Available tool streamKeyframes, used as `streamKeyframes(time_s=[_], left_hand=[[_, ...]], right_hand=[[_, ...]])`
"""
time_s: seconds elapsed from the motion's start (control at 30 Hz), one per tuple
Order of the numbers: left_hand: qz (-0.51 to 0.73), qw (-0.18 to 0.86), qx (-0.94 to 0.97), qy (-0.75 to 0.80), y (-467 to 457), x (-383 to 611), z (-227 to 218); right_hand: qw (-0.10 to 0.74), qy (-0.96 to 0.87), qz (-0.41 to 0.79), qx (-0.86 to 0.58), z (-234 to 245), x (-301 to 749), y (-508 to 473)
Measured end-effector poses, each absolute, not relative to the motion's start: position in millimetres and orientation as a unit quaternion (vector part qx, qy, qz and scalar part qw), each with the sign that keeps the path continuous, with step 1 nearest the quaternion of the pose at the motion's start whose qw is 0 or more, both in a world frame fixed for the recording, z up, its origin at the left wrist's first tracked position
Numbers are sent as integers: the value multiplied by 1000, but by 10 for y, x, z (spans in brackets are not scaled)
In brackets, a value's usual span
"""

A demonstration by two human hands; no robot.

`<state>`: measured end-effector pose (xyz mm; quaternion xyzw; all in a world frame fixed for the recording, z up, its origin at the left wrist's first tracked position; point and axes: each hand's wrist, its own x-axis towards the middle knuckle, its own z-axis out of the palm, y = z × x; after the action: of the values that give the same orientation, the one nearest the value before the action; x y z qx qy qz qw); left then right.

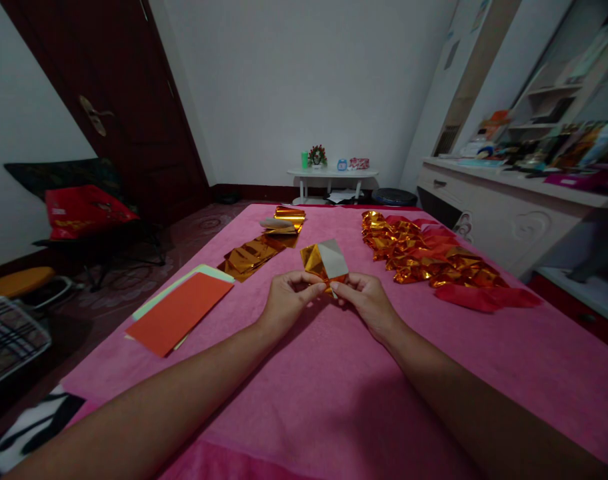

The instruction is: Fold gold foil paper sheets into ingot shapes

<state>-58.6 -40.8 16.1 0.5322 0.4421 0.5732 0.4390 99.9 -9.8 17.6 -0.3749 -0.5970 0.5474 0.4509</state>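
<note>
Between my two hands is a partly folded sheet of gold foil paper (312, 259), its pale grey-white back showing on the upper right. My left hand (293, 293) pinches the lower left corner with thumb and fingers. At the lower right corner my right hand (365, 299) pinches it too, the two thumbs close together at the bottom edge. Flat gold foil sheets (254, 257) lie beyond my left hand. To the right, past my right hand, spreads a pile of folded gold foil pieces (409, 250) with red paper (489, 299) beside and among them.
Orange and pale coloured paper sheets (181, 313) lie left on the pink cloth (304, 387). A gold foil roll (290, 213) sits at the far end. Left of the table stands a chair with a red bag (87, 210); a cluttered white dresser (509, 193) stands right.
</note>
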Motion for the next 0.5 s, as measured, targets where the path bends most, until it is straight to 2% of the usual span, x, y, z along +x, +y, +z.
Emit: streamKeyframes(time_s=[0.5], left_hand=[[569, 427, 528, 463, -408, -572, 166]], right_hand=[[442, -603, 556, -362, 144, 995, -98]])
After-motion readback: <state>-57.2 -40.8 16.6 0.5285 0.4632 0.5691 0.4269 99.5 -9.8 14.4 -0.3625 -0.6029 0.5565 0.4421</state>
